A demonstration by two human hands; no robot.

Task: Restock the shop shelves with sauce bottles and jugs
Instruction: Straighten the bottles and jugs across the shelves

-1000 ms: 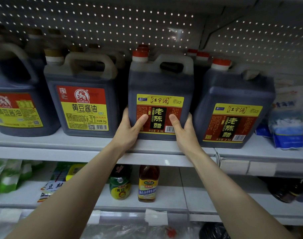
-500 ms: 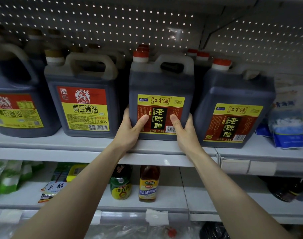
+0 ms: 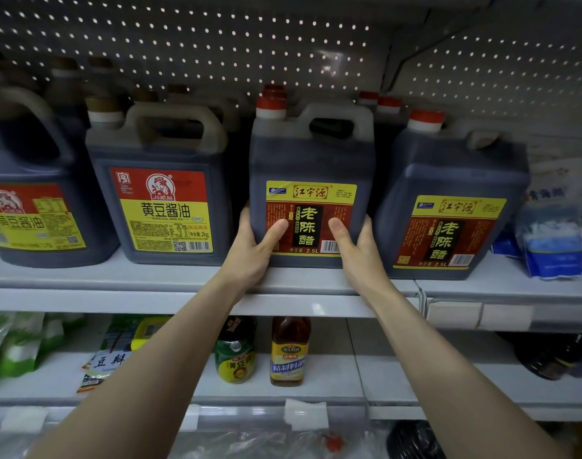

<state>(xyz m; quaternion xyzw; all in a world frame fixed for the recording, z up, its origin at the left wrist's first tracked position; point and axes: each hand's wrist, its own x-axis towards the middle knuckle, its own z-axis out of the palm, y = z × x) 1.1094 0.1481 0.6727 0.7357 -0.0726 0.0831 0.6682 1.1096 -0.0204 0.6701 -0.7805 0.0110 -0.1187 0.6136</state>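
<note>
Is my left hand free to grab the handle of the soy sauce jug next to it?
Probably not yet: the left hand grips the vinegar jug along with the right hand. The soy sauce jug beside it has its handle unblocked, so after letting go, likely yes.

This is looking like a shop: white metal shelves [image 3: 84, 299] against a perforated back panel [image 3: 183, 44] are carrying rows of matching labelled sauce jugs [image 3: 164, 193], barcodes facing out. Price-tag holders [image 3: 478, 314] are lining the shelf edges, and small bottles [image 3: 289, 352] and packets [image 3: 14, 342] are sitting below.
</note>
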